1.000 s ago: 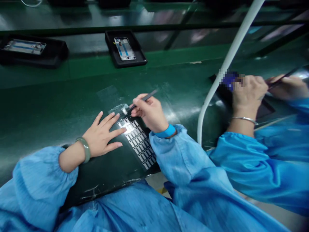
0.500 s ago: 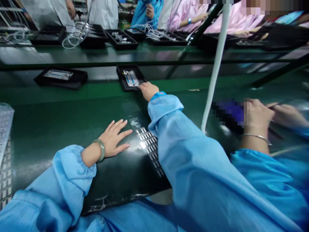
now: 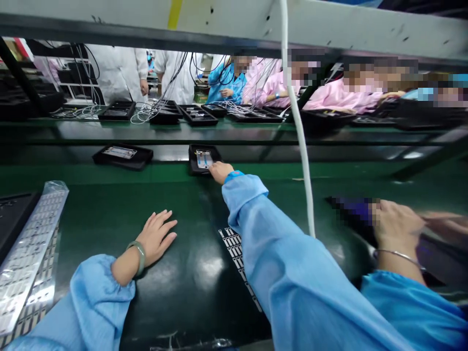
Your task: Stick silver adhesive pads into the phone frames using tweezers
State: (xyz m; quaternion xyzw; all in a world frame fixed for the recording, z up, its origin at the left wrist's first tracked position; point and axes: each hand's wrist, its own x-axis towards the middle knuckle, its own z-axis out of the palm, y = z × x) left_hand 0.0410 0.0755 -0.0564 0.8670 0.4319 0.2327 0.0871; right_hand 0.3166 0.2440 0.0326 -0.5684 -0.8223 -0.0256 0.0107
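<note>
My left hand (image 3: 155,239) rests on the dark green work surface, palm down with the fingers extended, a green bangle at its wrist. It holds nothing. At the far side of the surface my right hand (image 3: 221,171) reaches out and grips the near right corner of a black tray (image 3: 192,163). A phone frame (image 3: 204,159) with blue strips lies in that tray, partly behind my fingertips. Between my arms is a sheet of small black-and-white stickers (image 3: 234,248), partly covered by my right sleeve.
Another black tray (image 3: 141,158) with a phone frame stands farther left. Clear-covered strip sheets (image 3: 34,234) lie at the left edge. A white cable (image 3: 300,131) hangs before me. At the right, a co-worker's hands (image 3: 398,231) handle a dark device. Other people stand beyond the far shelf.
The view has tilted up, bringing an overhead beam into sight. My left hand has slid left, away from the sticker sheet. My right hand stays at the same tray.
</note>
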